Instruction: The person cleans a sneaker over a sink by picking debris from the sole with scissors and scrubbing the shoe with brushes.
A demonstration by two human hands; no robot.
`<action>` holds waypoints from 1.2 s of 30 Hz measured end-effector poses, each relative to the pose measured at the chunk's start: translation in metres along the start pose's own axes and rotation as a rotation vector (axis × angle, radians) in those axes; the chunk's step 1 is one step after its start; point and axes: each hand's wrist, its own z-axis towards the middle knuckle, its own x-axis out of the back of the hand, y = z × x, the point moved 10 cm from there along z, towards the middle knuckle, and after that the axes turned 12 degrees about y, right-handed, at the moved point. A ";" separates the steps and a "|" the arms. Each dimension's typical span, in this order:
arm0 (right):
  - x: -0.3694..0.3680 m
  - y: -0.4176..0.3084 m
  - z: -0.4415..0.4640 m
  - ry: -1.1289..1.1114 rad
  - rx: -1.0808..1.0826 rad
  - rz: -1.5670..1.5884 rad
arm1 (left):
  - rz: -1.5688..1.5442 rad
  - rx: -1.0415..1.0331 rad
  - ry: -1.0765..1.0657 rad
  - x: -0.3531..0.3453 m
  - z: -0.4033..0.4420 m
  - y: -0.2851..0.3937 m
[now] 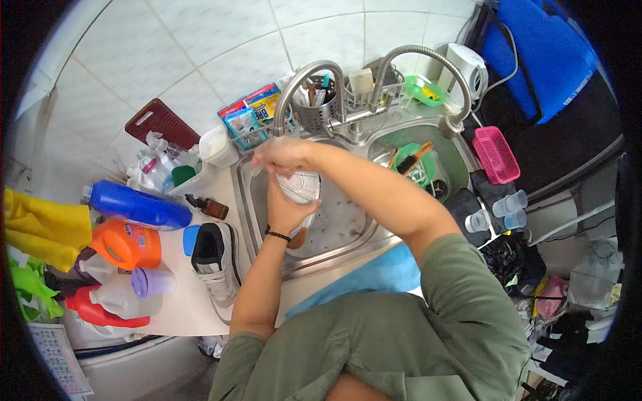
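A white shoe (299,186) is held over the left basin of the steel sink (334,250), under the curved faucet (279,110). My left hand (286,208), with a dark bead bracelet at the wrist, is wrapped round the shoe from below. Just beneath the faucet's spout, my right hand (281,155) is at the far end of the shoe, its fingers bent and blurred, so whether it grips anything is unclear. Suds and water lie in the basin. A second shoe (217,260), white with a black lining, stands on the counter left of the sink.
Left of the sink are a blue bottle (140,205), an orange jug (127,245) and a small brown bottle (212,208). The right basin holds a green bowl (409,157) with a brush (416,159). A pink basket (496,155) and clear cups (510,204) are at the right.
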 end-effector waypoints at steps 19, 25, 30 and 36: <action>0.144 -0.025 -0.053 0.647 0.510 -1.385 | -0.915 0.961 -0.274 -0.076 -0.024 -0.078; 0.209 0.013 -0.107 0.526 0.269 -0.827 | -1.033 0.840 -0.598 -0.072 -0.022 -0.025; 0.289 0.164 -0.131 0.276 -0.140 -1.486 | -0.484 0.228 -0.745 -0.103 -0.008 0.057; 0.282 0.222 -0.162 0.303 -0.091 -1.794 | 0.028 0.080 -0.928 -0.155 -0.048 0.119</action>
